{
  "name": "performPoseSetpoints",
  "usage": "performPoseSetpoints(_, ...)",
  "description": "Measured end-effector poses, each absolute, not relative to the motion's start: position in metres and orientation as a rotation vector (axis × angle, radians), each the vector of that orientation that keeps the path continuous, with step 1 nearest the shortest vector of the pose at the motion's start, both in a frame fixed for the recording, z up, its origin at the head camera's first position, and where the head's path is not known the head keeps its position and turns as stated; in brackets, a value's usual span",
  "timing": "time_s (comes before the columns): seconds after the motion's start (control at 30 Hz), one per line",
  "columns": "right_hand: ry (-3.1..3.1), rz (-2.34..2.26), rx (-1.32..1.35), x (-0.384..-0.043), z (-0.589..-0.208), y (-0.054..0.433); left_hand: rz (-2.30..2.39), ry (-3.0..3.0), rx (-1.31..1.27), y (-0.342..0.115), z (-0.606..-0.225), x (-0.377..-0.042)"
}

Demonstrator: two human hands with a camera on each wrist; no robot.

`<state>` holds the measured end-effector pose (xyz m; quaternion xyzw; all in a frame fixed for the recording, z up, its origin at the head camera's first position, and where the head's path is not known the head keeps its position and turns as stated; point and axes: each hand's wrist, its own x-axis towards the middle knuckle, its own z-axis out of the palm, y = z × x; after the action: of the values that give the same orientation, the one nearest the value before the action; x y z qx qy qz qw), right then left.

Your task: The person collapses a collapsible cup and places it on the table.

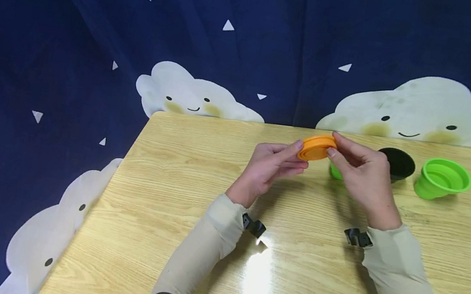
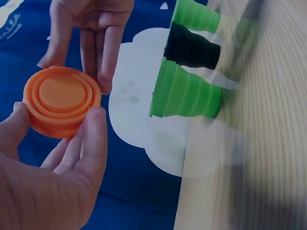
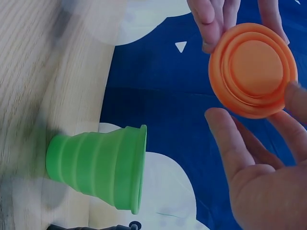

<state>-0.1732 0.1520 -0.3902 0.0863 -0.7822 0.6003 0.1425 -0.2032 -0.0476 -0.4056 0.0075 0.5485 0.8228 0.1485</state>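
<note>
An orange collapsible cup (image 1: 316, 148), folded flat into a ringed disc, is held up above the far part of the table between both hands. My left hand (image 1: 265, 169) grips its left edge, thumb on one side and fingers on the other. At the opposite edge, my right hand (image 1: 367, 178) pinches the rim between thumb and fingers. In the right wrist view, the right index finger stands apart from the disc. The concentric folds of the orange cup (image 2: 62, 93) face the left wrist camera.
A green collapsible cup (image 2: 187, 91) stands expanded on the table, mostly hidden behind my right hand in the head view. Beside it are a black cup (image 1: 398, 164) and another green cup (image 1: 443, 179) at the right. A blue curtain (image 1: 231, 62) hangs behind the wooden table (image 1: 184, 169).
</note>
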Motion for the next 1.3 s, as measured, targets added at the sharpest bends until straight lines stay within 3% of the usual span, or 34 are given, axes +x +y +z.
performPoseSetpoints(0.67, -2.363, 1.807, 0.142, -0.169, -0.388, 0.154, 2.443, 1.888, 0.136, -0.051, -0.402, -0.199)
performPoseSetpoints(1.3, -2.436, 1.538, 0.237, -0.169, -0.398, 0.142, 2.109, 2.371, 0.25, -0.051, -0.401, -0.199)
